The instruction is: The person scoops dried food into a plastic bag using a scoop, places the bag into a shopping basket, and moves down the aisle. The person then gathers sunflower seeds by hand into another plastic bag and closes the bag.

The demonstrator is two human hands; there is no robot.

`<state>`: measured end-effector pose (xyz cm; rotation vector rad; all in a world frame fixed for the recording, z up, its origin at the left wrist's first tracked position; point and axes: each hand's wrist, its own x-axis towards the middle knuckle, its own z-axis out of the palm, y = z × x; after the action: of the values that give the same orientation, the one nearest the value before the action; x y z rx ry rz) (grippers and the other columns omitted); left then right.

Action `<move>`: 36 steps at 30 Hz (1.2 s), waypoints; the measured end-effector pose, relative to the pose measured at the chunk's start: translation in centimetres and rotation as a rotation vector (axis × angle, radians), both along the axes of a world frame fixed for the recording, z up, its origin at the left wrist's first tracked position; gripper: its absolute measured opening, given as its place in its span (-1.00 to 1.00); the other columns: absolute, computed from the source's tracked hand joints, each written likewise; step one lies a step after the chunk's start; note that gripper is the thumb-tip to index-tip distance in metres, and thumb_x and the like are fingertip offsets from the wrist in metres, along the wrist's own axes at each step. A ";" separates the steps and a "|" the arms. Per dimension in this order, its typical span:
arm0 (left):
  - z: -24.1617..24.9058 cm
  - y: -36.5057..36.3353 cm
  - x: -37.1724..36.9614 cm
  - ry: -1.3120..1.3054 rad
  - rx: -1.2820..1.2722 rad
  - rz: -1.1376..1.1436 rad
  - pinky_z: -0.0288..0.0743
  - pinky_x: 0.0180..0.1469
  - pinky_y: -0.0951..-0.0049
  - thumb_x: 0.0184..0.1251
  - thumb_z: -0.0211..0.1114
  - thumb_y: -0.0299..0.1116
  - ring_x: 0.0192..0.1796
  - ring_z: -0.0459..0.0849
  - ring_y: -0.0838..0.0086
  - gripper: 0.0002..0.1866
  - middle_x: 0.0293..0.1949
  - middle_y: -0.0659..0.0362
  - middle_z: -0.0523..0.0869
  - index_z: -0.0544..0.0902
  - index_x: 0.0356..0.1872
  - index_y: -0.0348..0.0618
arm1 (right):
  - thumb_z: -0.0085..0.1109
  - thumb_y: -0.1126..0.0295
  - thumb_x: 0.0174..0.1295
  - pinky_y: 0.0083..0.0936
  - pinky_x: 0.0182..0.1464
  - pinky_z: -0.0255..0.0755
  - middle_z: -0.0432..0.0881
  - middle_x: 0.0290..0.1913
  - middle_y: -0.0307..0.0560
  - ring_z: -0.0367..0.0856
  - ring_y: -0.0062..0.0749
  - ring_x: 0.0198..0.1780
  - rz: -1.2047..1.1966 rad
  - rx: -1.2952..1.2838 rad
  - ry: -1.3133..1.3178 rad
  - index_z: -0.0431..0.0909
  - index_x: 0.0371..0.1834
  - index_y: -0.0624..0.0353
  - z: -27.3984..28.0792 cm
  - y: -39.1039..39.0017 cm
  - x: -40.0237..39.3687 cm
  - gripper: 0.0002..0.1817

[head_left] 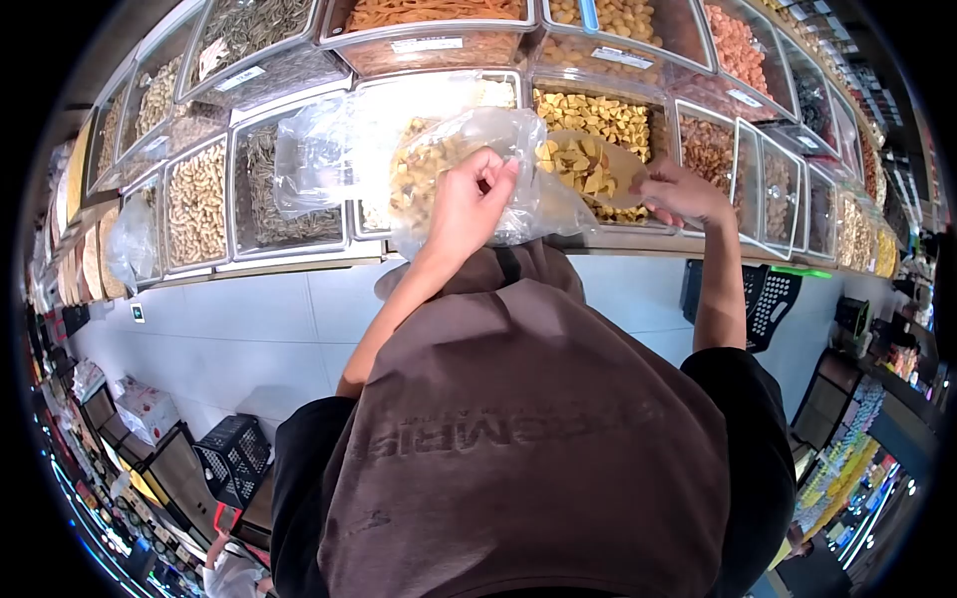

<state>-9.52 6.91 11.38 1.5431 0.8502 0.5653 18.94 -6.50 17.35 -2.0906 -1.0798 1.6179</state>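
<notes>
My left hand point(473, 202) is closed on the edge of a clear plastic bag point(518, 135), which has yellowish pieces inside. In my right hand point(688, 192) is the end of a translucent scoop point(624, 171), its bowl loaded with yellow chip-like snack pieces point(581, 164). The scoop is tilted toward the bag's mouth on the left. Right behind it stands a bin of the same yellow snack pieces point(598, 115). Glare and the bag's film hide part of the bag's contents.
Clear bins hold peanuts point(197, 204), dark seeds point(264, 164) and orange strips point(429, 12). Another plastic bag point(133, 239) hangs at the counter's left. Black baskets point(234, 460) stand behind me, and a person point(234, 568) is at lower left.
</notes>
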 end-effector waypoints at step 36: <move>6.0 -1.3 2.5 -0.079 0.229 -0.129 0.34 -0.49 0.55 0.39 0.35 -0.40 -0.58 0.46 0.66 -0.73 -0.64 0.24 0.53 0.51 -0.50 -0.21 | 0.17 0.14 0.28 -0.24 -0.09 0.52 0.72 -0.26 0.11 0.69 -0.10 -0.24 0.402 0.108 -0.408 0.67 -0.23 0.26 0.2 7.6 -10.3 -0.65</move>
<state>-7.02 5.60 17.41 1.7572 0.6372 0.6412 8.66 1.11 17.50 -2.2941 -1.7746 1.2645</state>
